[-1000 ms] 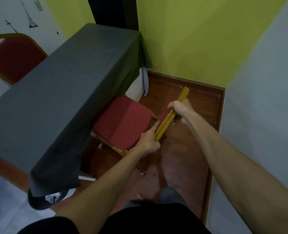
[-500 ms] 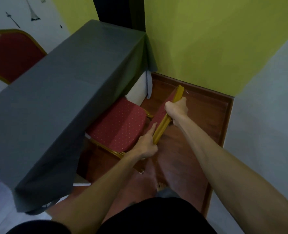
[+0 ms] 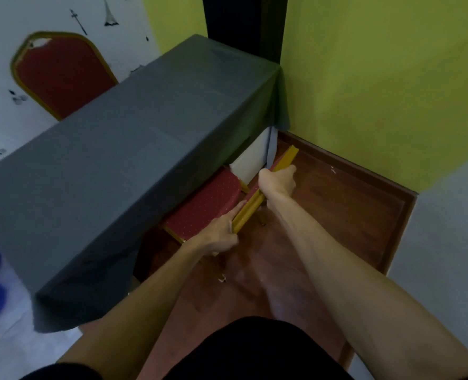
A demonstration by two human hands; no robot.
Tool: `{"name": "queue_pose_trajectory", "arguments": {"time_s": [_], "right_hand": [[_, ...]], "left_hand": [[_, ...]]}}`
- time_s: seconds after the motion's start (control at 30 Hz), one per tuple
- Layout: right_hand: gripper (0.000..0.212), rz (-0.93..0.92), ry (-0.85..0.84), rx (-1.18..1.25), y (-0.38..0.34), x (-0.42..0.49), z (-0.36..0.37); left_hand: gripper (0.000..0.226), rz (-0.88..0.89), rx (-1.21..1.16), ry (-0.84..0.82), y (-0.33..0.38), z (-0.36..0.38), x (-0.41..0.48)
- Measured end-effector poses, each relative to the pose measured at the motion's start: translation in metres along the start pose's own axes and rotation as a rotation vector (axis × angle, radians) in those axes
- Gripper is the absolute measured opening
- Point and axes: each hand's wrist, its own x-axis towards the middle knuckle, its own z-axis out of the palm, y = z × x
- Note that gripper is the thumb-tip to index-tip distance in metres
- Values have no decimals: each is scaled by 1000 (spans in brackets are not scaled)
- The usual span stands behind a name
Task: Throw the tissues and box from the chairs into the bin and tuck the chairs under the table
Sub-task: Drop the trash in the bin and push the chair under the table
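Both hands are gripping the gold top rail of the red chair (image 3: 208, 204): left hand (image 3: 221, 234) near its lower end, right hand (image 3: 278, 181) higher up. Its seat is lying partly beneath the grey-clothed tabletop (image 3: 134, 149).

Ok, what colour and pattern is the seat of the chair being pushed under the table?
Red with small pale dots, on the seat, framed in gold; the head view shows it clearly.
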Motion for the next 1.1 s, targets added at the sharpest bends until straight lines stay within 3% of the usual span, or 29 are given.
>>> {"name": "queue_pose_trajectory", "arguments": {"time_s": [0.17, 0.63, 0.9, 1.0, 1.1], "right_hand": [[71, -15, -32, -1, -15, 7, 33], [68, -25, -70, -30, -24, 17, 67], [56, -61, -13, -95, -23, 13, 68], [62, -112, 39, -193, -23, 6, 70], [73, -229, 131, -468, -25, 1, 74]], "left_hand": [[108, -19, -24, 26, -15, -29, 10], [112, -79, -105, 0, -36, -59, 25], [97, -27, -135, 52, -37, -57, 22], [96, -7, -113, 81, -43, -56, 22], [99, 2, -69, 12, -51, -63, 21]]}}
